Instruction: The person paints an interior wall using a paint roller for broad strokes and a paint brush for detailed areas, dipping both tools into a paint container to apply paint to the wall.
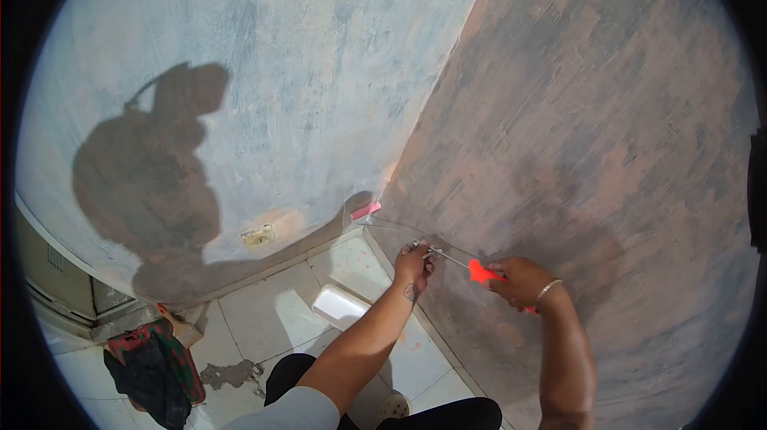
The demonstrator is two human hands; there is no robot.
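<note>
My right hand (521, 282) is closed around the handle of a bright orange-handled tool (482, 272) with a thin metal shaft. The shaft points left toward my left hand (412, 262), in front of the brownish wall (559, 126). My left fingers are bent and pinched together near the shaft's far end, where a small metallic piece shows. What they grip is too small to make out. A thin line, wire or shadow, runs across the wall from the corner toward the tool. Near that corner sits a pink rectangular piece (366, 210), low on the wall.
A recessed yellowish wall box (258, 236) is set in the pale wall (319, 55). On the tiled floor (256, 310) lie a white tray (339, 306), a grey mortar clump (230, 374) and a red-green container (188, 362) with black cloth (152, 378). A shoe (394, 406) shows below my left arm.
</note>
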